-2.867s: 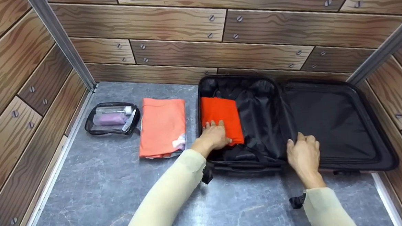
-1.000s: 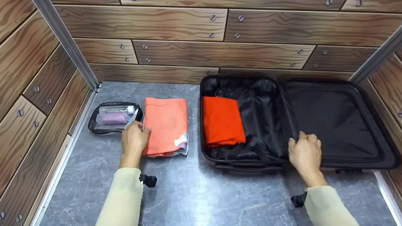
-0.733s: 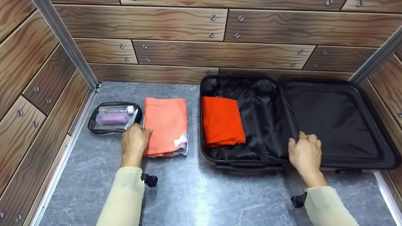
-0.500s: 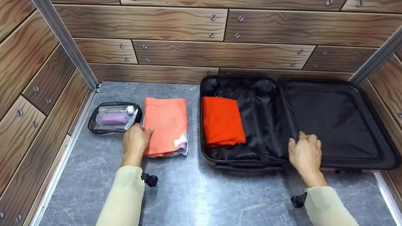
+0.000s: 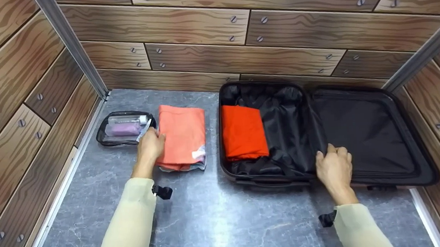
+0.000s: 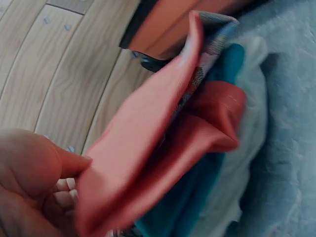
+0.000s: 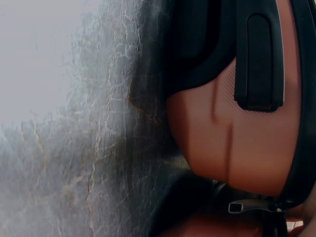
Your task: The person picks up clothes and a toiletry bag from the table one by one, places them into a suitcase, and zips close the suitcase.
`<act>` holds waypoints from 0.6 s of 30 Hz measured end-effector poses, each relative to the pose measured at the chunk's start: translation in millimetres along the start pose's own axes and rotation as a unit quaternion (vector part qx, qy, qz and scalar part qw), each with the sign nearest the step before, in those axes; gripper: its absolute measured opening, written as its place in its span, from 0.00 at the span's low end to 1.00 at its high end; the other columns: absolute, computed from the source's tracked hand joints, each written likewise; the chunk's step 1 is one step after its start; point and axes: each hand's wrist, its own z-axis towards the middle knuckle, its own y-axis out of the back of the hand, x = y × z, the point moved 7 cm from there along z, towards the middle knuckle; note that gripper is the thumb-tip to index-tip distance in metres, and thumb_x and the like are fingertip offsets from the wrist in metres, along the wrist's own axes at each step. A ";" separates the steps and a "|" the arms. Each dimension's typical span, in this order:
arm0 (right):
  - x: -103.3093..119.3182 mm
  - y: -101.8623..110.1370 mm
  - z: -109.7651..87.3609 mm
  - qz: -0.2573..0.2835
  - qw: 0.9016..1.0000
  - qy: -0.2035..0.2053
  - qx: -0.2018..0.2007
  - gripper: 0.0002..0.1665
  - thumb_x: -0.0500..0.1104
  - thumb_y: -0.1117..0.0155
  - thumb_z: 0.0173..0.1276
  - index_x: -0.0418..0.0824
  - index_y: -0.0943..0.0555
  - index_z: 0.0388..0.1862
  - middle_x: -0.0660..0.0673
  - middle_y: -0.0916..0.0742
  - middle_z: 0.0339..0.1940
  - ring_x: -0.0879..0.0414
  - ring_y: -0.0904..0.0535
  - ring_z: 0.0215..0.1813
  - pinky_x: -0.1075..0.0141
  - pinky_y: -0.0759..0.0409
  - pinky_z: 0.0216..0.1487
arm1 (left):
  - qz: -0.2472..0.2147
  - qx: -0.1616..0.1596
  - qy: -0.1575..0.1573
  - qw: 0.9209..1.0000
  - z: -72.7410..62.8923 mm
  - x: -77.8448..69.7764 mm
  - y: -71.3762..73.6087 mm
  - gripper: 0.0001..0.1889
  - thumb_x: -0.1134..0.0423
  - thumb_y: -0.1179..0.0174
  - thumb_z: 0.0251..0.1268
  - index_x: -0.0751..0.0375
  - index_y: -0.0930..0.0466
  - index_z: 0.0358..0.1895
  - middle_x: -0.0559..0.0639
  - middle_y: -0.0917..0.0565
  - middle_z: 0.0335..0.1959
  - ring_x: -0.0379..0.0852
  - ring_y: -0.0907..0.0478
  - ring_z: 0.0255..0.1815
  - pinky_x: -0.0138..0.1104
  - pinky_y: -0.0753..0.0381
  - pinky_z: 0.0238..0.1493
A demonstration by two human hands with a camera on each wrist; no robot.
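Note:
My left hand (image 5: pixel 149 146) pinches the left edge of a folded coral garment (image 5: pixel 183 133). In the left wrist view the thumb lies over the coral cloth (image 6: pixel 133 133), whose folds gape and show a printed layer. Beneath it are teal cloth (image 6: pixel 192 197) and white cloth (image 6: pixel 252 98). My right hand (image 5: pixel 335 170) grips the inner rim of an open suitcase (image 5: pixel 298 112), its fingertips partly hidden. A folded red garment (image 5: pixel 243 131) lies in the suitcase's left side. The right wrist view shows the orange-brown shell (image 7: pixel 237 133) and a zipper pull (image 7: pixel 242 206).
A clear pouch with black edging (image 5: pixel 110 143) stands left of the coral garment, holding a bottle (image 5: pixel 125 119) and a purple item (image 5: pixel 122 129). The suitcase lid (image 5: pixel 363 131) lies spread to the right. Wood-patterned walls (image 5: pixel 185 27) enclose the grey floor (image 5: pixel 217 221).
My left hand went from the red garment in the suitcase to the coral garment. Its left edge now rises slightly in my fingers. My right hand has stayed on the rim.

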 end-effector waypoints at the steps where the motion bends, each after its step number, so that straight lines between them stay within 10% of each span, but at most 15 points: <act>1: 0.3 -0.3 -0.3 -0.001 1.000 0.001 0.000 0.33 0.46 0.46 0.81 0.21 0.29 0.72 0.21 0.23 0.61 0.22 0.31 0.63 0.32 0.31 0.65 | -0.017 0.001 -0.001 1.000 0.5 -1.1 1.8 0.12 0.59 0.46 0.79 0.67 0.23 0.47 0.70 0.15 0.49 0.68 0.18 0.53 0.56 0.22 0.60; 18: -1.0 -1.6 -0.4 0.000 1.000 -0.010 0.015 0.34 0.47 0.48 0.82 0.22 0.31 0.74 0.20 0.25 0.64 0.23 0.33 0.66 0.33 0.32 0.68 | -0.165 0.109 0.086 0.976 5.0 18.7 -22.4 0.32 0.53 0.31 0.70 0.75 0.25 0.66 0.68 0.17 0.58 0.53 0.18 0.49 0.45 0.15 0.55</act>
